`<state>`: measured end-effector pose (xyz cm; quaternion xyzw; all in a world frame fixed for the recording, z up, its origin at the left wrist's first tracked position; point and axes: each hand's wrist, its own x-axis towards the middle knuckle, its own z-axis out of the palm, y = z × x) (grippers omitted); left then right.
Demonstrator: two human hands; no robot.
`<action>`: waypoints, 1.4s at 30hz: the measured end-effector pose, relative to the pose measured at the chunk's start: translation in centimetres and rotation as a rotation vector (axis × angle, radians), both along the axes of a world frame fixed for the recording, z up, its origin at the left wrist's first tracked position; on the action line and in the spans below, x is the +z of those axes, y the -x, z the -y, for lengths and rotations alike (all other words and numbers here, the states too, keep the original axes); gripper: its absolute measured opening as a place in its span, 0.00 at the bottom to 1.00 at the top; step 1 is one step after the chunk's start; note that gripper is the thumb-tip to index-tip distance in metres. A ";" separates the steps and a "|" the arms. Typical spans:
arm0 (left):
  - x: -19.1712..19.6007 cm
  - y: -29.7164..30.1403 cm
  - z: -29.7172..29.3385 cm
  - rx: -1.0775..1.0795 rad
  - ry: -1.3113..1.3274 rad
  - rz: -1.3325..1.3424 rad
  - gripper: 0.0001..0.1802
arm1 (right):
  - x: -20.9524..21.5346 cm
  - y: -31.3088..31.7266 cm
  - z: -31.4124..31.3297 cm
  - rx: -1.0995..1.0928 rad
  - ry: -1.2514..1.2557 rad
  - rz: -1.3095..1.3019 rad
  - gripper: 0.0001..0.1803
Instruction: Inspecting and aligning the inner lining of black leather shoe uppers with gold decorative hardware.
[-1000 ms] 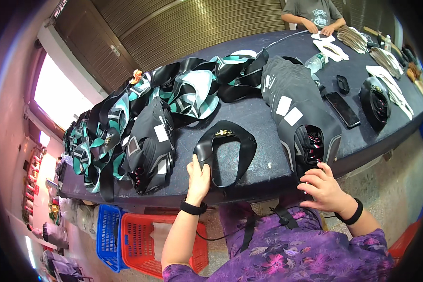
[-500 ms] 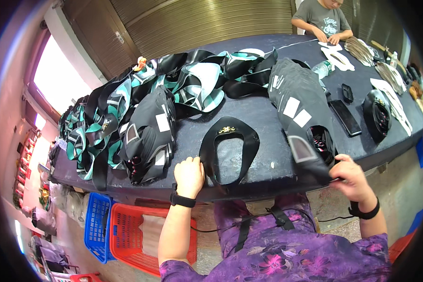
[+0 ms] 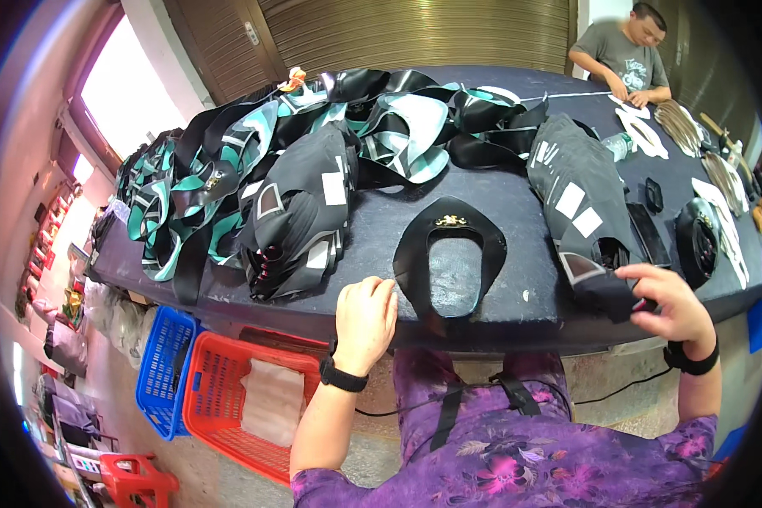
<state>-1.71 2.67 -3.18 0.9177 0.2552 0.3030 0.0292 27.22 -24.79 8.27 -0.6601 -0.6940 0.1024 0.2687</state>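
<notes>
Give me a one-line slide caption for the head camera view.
Left hand touches a black horseshoe-shaped piece while right hand grips a black stacked bundle.

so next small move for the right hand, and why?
Probably lift the top black piece off the right stack toward the U-shaped black collar piece. The right hand already has a grip on that piece at the near table edge, while the left hand rests at the collar's left arm.

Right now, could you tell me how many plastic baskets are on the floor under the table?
2: a blue basket at the left and a red basket touching its right side. The table may hide others.
</notes>
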 end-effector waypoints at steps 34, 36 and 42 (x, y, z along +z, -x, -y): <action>9.7 5.9 -9.9 -0.165 0.619 1.551 0.09 | -5.3 12.0 -6.4 0.211 -0.176 -0.212 0.18; 10.3 6.3 -8.2 -0.215 0.556 1.339 0.07 | -4.1 12.2 -8.3 0.134 -0.294 0.094 0.25; 10.2 7.0 -4.6 -0.346 0.964 0.930 0.10 | -8.3 10.7 -14.0 0.217 -0.107 0.274 0.21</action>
